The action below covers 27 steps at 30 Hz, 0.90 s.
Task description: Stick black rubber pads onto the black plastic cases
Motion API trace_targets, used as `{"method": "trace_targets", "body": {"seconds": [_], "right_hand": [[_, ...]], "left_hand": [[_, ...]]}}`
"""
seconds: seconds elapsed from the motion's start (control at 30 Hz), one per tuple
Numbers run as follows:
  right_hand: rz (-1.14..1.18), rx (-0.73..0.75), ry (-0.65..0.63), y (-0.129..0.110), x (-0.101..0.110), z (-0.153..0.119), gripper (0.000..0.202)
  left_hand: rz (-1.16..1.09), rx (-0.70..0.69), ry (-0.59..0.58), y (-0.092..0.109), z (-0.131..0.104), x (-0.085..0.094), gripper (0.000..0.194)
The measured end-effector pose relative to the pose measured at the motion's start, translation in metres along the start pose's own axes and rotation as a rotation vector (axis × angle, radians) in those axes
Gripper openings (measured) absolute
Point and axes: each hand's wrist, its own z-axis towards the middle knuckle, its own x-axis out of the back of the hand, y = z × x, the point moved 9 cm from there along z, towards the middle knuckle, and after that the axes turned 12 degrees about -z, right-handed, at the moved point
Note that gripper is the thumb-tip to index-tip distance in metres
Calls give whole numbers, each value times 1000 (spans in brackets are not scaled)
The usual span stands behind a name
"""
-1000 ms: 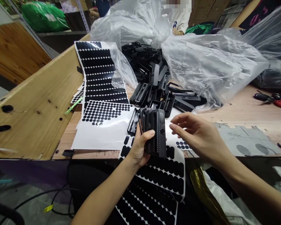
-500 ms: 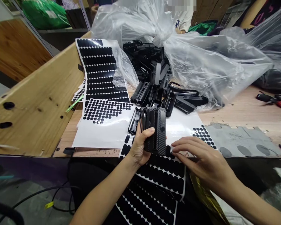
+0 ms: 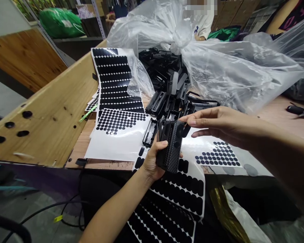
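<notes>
My left hand (image 3: 153,160) is wrapped round a black plastic casing (image 3: 170,146) with a carbon-fibre pattern, held tilted above the table's front edge. Round black pads show on its upper face. Between thumb and fingertips of my right hand (image 3: 215,125) is a black oval sticker (image 3: 186,130), close by the casing's upper right edge; whether they touch I cannot tell. Beneath my hands, a sheet of black oval stickers (image 3: 192,184) hangs over the edge, with gaps in its upper rows. Behind the casing lies a heap of similar black casings (image 3: 164,74).
A large clear plastic bag (image 3: 233,71) spreads over the back of the table. More sticker sheets (image 3: 114,79) lie at left beside a wooden side board (image 3: 50,111). Pliers-like tools (image 3: 300,109) rest at right. Another person's sleeve (image 3: 204,25) shows at the back.
My right hand has risen from the sticker sheet to the casing's upper right, with an oval sticker in its fingers. The casing has tilted slightly in my left hand. The view has shifted a little.
</notes>
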Motion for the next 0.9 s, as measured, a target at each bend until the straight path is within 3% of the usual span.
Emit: {"method": "trace_targets", "body": {"seconds": [0.23,0.9], "right_hand": [[-23,-69,-54,1,-2,2,37],[-42,-47,-9,-1,-5,5,34]], "left_hand": [[-6,23,-32,-1,0,-2,69],[-10,24,-60,0,0,-6,64]]}}
